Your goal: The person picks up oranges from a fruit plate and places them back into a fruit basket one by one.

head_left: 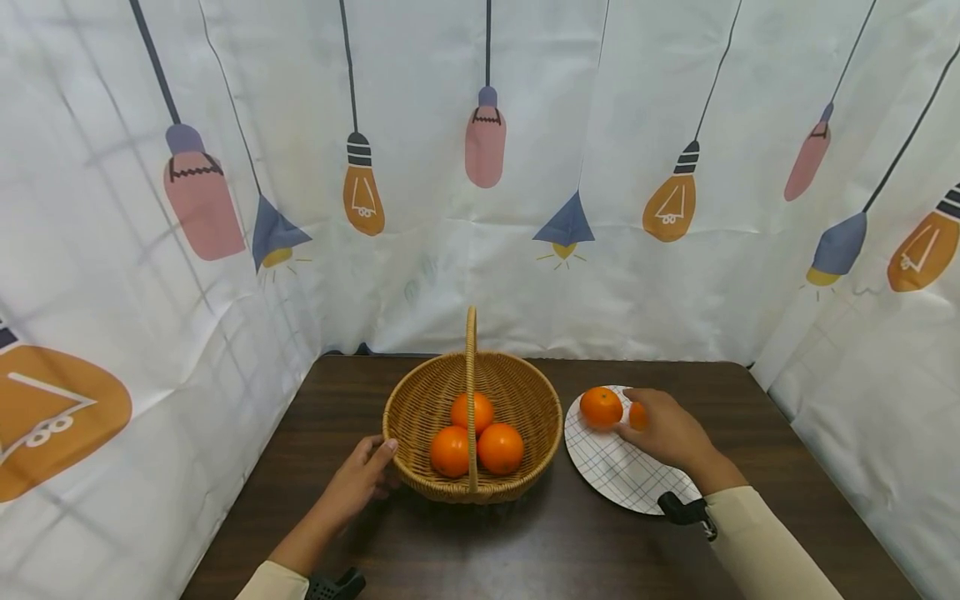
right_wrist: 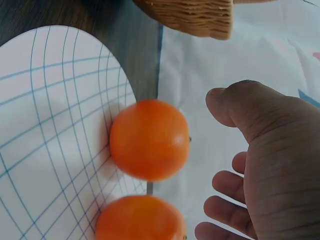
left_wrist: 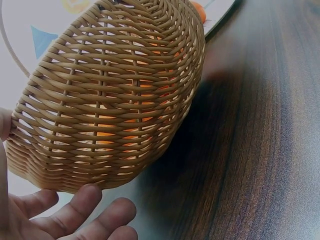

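Note:
A wicker basket [head_left: 420, 408] with a tall handle stands near the middle of the table, holding three oranges [head_left: 501, 448]. At its left rim my left hand [head_left: 360, 479] grips the edge, thumb on top and fingers along the outer side. In the left wrist view the woven wall [left_wrist: 110, 90] fills much of the frame, with fingertips [left_wrist: 85, 200] at its side. My right hand [head_left: 667, 429] hovers by two oranges [right_wrist: 150, 140] on a white checked plate [head_left: 611, 467]. Its thumb and fingers are spread apart with nothing between them. It partly hides one orange in the head view.
The dark wooden table [head_left: 442, 550] carries the basket and the plate, which stand side by side. A white curtain [head_left: 420, 292] printed with lamps hangs behind the table and along its sides. The basket's handle [head_left: 471, 358] arches over its opening.

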Demonstrator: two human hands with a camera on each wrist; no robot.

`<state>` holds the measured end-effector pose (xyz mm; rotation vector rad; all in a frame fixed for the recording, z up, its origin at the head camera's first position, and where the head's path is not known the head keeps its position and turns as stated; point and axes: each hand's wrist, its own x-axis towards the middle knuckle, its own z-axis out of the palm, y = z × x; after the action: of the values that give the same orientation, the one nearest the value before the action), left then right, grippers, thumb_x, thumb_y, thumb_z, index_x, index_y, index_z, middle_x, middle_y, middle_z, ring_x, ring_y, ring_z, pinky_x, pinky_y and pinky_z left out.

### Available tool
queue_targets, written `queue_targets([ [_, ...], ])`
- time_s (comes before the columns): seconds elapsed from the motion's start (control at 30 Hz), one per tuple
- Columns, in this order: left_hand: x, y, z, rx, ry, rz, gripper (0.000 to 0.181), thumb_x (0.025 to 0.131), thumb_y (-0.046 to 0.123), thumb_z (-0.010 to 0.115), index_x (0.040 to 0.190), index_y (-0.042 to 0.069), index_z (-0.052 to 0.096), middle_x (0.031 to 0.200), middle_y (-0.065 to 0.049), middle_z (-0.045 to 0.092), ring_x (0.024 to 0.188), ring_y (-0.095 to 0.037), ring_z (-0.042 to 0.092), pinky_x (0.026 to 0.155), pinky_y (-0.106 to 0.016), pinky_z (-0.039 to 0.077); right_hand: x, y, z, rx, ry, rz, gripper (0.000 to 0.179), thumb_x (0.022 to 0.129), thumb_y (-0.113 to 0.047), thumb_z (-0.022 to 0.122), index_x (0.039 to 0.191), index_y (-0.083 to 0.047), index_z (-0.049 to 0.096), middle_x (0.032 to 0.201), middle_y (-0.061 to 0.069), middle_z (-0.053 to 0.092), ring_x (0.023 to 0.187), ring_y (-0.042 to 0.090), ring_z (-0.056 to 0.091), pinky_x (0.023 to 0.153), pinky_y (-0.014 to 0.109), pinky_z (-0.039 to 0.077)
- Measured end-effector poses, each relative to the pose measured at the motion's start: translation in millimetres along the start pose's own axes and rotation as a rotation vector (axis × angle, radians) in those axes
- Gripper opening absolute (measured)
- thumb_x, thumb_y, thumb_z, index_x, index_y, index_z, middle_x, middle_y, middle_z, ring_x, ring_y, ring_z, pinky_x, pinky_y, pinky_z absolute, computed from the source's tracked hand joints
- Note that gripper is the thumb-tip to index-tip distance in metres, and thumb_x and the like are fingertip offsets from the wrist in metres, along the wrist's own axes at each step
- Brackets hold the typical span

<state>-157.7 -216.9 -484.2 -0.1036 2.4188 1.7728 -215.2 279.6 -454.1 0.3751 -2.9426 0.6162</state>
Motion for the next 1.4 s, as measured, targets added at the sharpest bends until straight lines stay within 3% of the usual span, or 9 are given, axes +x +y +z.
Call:
queue_targets([
  [0.73, -1.8, 1.7, 0.9, 0.004, 0.006, -0.007, 0.063, 0.108, 0.044, 0.049, 0.148, -0.004, 0.039, 0.115, -0.018, 0.063, 0.092, -0.032, 0.069, 0.076, -0.048, 0.056, -6.4, 23, -9, -0.002, -0.001, 0.047, 0.073, 0.09, -0.04, 0.08, 0.14, 0.006, 0.054, 0.138, 0.03, 0.054, 0.119, 0.045, 0.055, 0.096, 0.064, 0.046],
  [1.4, -0.9, -0.2, 1.0, -0.004, 0.002, -0.008, 0.063, 0.108, 0.043, 0.049, 0.148, -0.004, 0.038, 0.119, -0.019, 0.061, 0.092, -0.033, 0.069, 0.076, -0.048, 0.056, -6.0, 41, -5, 0.011, 0.002, 0.086, 0.078, 0.091, -0.039, 0.078, 0.144, 0.009, 0.047, 0.14, 0.035, 0.049, 0.12, 0.05, 0.051, 0.094, 0.064, 0.048],
])
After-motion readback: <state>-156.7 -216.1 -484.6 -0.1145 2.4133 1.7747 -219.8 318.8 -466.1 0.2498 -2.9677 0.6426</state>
